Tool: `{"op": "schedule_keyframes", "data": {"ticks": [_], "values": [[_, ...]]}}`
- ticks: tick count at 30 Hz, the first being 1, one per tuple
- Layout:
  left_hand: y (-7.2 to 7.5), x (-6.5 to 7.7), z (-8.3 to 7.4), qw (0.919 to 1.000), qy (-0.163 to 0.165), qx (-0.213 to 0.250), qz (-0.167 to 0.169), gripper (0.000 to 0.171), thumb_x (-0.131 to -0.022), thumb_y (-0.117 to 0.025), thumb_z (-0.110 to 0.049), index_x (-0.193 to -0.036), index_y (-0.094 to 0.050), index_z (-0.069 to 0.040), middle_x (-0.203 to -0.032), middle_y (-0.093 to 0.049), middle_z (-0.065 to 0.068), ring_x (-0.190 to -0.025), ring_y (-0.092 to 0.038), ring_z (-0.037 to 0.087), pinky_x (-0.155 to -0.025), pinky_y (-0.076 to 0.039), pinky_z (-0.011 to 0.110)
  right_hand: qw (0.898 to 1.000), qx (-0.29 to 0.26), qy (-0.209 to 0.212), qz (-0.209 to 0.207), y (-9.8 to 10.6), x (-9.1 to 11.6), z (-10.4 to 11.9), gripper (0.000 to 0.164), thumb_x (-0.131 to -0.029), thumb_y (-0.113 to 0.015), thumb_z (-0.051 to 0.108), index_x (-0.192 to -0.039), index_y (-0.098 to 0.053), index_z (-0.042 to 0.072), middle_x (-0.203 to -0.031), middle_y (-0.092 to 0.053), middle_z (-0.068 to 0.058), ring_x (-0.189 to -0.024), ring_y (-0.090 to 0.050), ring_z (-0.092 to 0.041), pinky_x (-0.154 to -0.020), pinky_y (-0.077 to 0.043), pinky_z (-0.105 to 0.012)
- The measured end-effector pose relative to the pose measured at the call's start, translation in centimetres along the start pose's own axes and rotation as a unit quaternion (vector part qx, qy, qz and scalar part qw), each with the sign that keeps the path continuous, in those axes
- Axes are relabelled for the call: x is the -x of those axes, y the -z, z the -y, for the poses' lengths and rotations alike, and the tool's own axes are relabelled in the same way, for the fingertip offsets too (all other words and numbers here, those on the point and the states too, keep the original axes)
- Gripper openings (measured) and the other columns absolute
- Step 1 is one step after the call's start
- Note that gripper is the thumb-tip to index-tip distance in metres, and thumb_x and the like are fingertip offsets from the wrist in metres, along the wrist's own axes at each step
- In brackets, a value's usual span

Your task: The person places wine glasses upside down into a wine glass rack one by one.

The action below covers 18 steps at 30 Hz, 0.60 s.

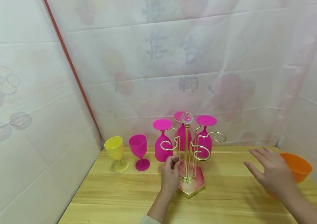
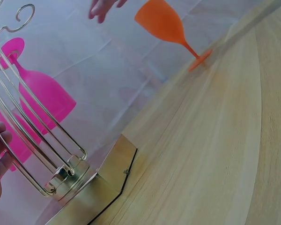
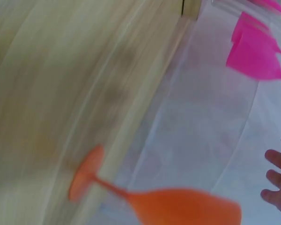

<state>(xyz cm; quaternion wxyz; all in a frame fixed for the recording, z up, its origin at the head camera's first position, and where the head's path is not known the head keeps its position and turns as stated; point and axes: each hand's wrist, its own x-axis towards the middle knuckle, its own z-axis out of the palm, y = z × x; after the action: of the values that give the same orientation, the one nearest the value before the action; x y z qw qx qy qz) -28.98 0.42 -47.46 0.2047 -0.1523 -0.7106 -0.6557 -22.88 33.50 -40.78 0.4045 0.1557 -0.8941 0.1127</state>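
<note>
My left hand (image 1: 170, 178) pinches a gold wire upright of the goblet rack (image 1: 186, 152), low on its left side. The rack has a hexagonal gold base (image 1: 193, 186), a clear ball on top and curled hooks. Three magenta goblets hang upside down from it, one at the left (image 1: 162, 147), one at the back and one at the right (image 1: 206, 120). My right hand (image 1: 277, 174) is held over the table's right side with fingers spread, holding nothing. It partly hides an orange goblet (image 1: 298, 168), which stands upright on its foot in the left wrist view.
A yellow goblet (image 1: 114, 147) and another magenta goblet (image 1: 138, 146) stand upright left of the rack. The wooden table (image 1: 119, 196) meets printed white cloth walls (image 1: 136, 102) at the back and both sides. Two front hooks of the rack carry no goblet.
</note>
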Motion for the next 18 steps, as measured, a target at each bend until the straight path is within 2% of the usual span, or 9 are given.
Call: {"op": "schedule_keyframes", "data": {"ticks": [6,10,11,18], "values": [[0.0,0.1,0.2,0.9999,-0.012,0.0,0.0,0.014,-0.097,-0.057,-0.002,-0.11,-0.061,-0.004,-0.098,-0.07,0.005,-0.09,-0.068,0.013,-0.081,-0.059,0.032,0.997,0.075,-0.024,0.028,1.8,0.3,-2.9,0.061,-0.081,-0.075,0.043,-0.121,-0.064,-0.001,-0.119,-0.063,-0.025,-0.117,-0.05,-0.052,-0.097,-0.038,-0.069],[0.0,0.1,0.2,1.0,0.0,-0.003,0.0,0.014,-0.097,-0.057,-0.002,-0.11,-0.061,-0.004,-0.098,-0.069,0.003,-0.09,-0.068,0.012,-0.082,-0.058,0.03,0.993,0.109,-0.035,0.039,2.7,0.6,-4.6,0.066,-0.08,-0.073,0.049,-0.122,-0.063,-0.001,-0.121,-0.062,-0.026,-0.114,-0.05,-0.052,-0.099,-0.038,-0.067],[0.0,0.1,0.1,1.0,0.003,-0.003,0.001,0.014,-0.097,-0.057,-0.002,-0.11,-0.061,-0.004,-0.098,-0.069,0.003,-0.091,-0.068,0.012,-0.082,-0.058,0.029,0.992,0.116,-0.038,0.043,2.8,0.6,-4.9,0.067,-0.08,-0.073,0.05,-0.122,-0.063,-0.001,-0.121,-0.062,-0.026,-0.114,-0.05,-0.051,-0.096,-0.038,-0.068],[0.0,0.1,0.0,0.9999,0.01,-0.005,0.001,0.014,-0.097,-0.058,-0.002,-0.109,-0.061,-0.008,-0.098,-0.069,0.002,-0.09,-0.068,0.015,-0.081,-0.057,0.024,0.978,0.126,-0.12,0.114,3.4,0.8,-7.1,0.068,-0.089,-0.064,0.053,-0.131,-0.053,0.001,-0.129,-0.052,-0.028,-0.12,-0.04,-0.049,-0.097,-0.03,-0.07]]}}
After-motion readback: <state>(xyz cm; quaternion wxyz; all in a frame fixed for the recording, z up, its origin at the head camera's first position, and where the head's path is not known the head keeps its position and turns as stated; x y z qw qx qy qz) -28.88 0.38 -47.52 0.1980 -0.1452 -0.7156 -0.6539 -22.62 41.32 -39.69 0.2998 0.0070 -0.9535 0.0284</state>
